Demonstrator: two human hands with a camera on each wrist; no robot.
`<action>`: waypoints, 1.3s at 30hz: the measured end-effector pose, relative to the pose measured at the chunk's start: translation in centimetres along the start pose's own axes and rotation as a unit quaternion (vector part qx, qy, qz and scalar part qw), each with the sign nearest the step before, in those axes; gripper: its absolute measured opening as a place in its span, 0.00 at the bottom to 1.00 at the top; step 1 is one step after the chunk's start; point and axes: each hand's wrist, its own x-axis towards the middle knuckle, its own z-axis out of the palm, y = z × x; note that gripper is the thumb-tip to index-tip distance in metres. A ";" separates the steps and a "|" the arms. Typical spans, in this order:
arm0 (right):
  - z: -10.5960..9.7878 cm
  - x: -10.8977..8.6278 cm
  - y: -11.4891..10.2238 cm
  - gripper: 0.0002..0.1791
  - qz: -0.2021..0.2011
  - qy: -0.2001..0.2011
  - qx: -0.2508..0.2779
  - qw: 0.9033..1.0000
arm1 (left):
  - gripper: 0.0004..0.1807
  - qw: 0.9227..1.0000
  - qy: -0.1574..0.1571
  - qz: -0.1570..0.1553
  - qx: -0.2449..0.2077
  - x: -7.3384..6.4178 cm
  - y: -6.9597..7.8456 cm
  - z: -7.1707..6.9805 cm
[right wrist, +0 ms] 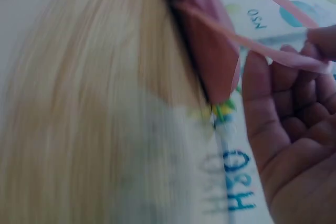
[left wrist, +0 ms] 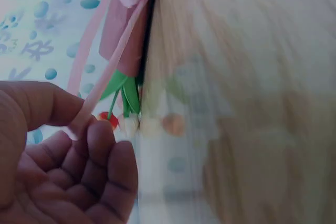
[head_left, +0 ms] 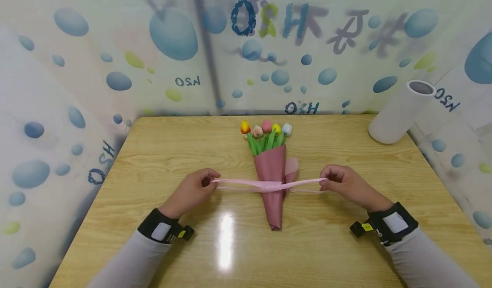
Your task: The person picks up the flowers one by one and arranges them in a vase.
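A bouquet of tulips in mauve wrapping paper (head_left: 270, 168) lies on the wooden table, its coloured tulip heads (head_left: 266, 126) toward the wall. Across the wrap runs a pink ribbon (head_left: 270, 186), stretched out to both sides. My left hand (head_left: 197, 189) pinches the ribbon at the left; in the left wrist view its thumb and index finger meet on the ribbon (left wrist: 113, 69). At the right, my right hand (head_left: 347, 185) pinches the other side between thumb and fingers. The right wrist view shows that ribbon (right wrist: 262, 50) leading back to the wrapping.
A white cylinder (head_left: 392, 113), open at the top, stands at the table's back right corner. Behind the wooden table (head_left: 173, 147) hangs a wall covering (head_left: 153, 78) with blue and green dots and letters. A light reflection lies on the tabletop before the bouquet.
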 end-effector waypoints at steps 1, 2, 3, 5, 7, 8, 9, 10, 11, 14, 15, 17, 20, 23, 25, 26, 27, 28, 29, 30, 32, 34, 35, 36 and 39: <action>-0.2 -0.2 0.1 0.08 0.007 0.003 -0.027 1.000 | 0.10 1.000 0.006 -0.004 0.011 -0.1 -0.1 -0.2; -0.4 -0.3 0.1 0.07 0.013 0.005 -0.055 0.998 | 0.08 1.000 0.013 -0.008 0.020 -0.3 -0.3 -0.3; -0.6 -0.5 0.2 0.06 0.019 0.007 -0.079 0.997 | 0.07 0.999 0.017 -0.009 0.028 -0.4 -0.5 -0.5; -1.0 -0.9 0.3 0.06 0.026 0.008 -0.131 0.991 | 0.05 0.999 0.022 -0.011 0.040 -0.6 -0.9 -0.8; -1.4 -1.3 0.3 0.06 0.027 0.008 -0.181 0.983 | 0.04 0.998 0.028 -0.015 0.051 -0.9 -1.4 -1.2; -1.6 -1.5 0.3 0.06 0.026 0.008 -0.205 0.978 | 0.03 0.998 0.030 -0.017 0.058 -1.0 -1.6 -1.4; -1.9 -1.7 0.3 0.06 0.025 0.010 -0.227 0.974 | 0.03 0.997 0.032 -0.019 0.066 -1.2 -1.8 -1.5; -2.1 -1.9 0.3 0.05 0.019 0.013 -0.245 0.969 | 0.03 0.997 0.034 -0.022 0.072 -1.3 -2.0 -1.7; -2.3 -2.1 0.3 0.05 0.014 0.014 -0.260 0.965 | 0.04 0.996 0.036 -0.024 0.080 -1.4 -2.2 -1.9; -2.9 -2.5 0.6 0.07 0.004 0.017 -0.295 0.955 | 0.04 0.993 0.044 -0.035 0.102 -1.8 -2.8 -2.4; -3.1 -2.7 0.7 0.09 0.002 0.017 -0.303 0.953 | 0.04 0.992 0.045 -0.040 0.108 -1.9 -3.0 -2.6; -3.5 -3.0 1.1 0.10 0.006 0.012 -0.319 0.948 | 0.05 0.990 0.048 -0.047 0.121 -2.1 -3.4 -3.0; -4.1 -3.5 1.7 0.13 0.018 0.008 -0.340 0.940 | 0.07 0.987 0.050 -0.067 0.135 -2.4 -3.8 -3.7; -4.7 -4.2 2.2 0.14 0.034 0.005 -0.353 0.935 | 0.07 0.985 0.046 -0.090 0.137 -2.7 -4.2 -4.1; -4.9 -4.6 2.4 0.13 0.044 0.007 -0.364 0.930 | 0.07 0.984 0.042 -0.106 0.135 -2.9 -4.4 -4.3; -5.0 -4.8 2.5 0.13 0.051 0.008 -0.369 0.928 | 0.07 0.984 0.039 -0.112 0.134 -2.9 -4.5 -4.3; -5.1 -4.9 2.5 0.12 0.059 0.009 -0.374 0.925 | 0.07 0.984 0.037 -0.117 0.132 -3.0 -4.7 -4.4; -5.2 -5.1 2.6 0.12 0.067 0.011 -0.379 0.923 | 0.07 0.983 0.035 -0.122 0.132 -3.1 -4.8 -4.4; -5.3 -5.2 2.7 0.11 0.074 0.013 -0.384 0.920 | 0.08 0.983 0.032 -0.126 0.132 -3.2 -4.9 -4.5; -5.3 -5.3 2.7 0.11 0.081 0.015 -0.387 0.918 | 0.08 0.982 0.031 -0.131 0.132 -3.3 -4.9 -4.5; -5.5 -5.5 2.8 0.10 0.089 0.018 -0.388 0.917 | 0.07 0.981 0.026 -0.137 0.131 -3.3 -5.0 -4.6; -5.6 -5.7 2.9 0.10 0.092 0.021 -0.385 0.918 | 0.07 0.980 0.020 -0.145 0.131 -3.3 -5.0 -4.7; -5.7 -5.7 2.9 0.09 0.093 0.022 -0.382 0.919 | 0.07 0.980 0.017 -0.148 0.132 -3.3 -5.0 -4.7; -5.7 -5.8 2.9 0.09 0.095 0.023 -0.379 0.920 | 0.07 0.980 0.014 -0.150 0.132 -3.2 -4.9 -4.7; -5.8 -5.8 2.9 0.08 0.100 0.025 -0.376 0.921 | 0.07 0.979 0.009 -0.155 0.133 -3.1 -4.9 -4.8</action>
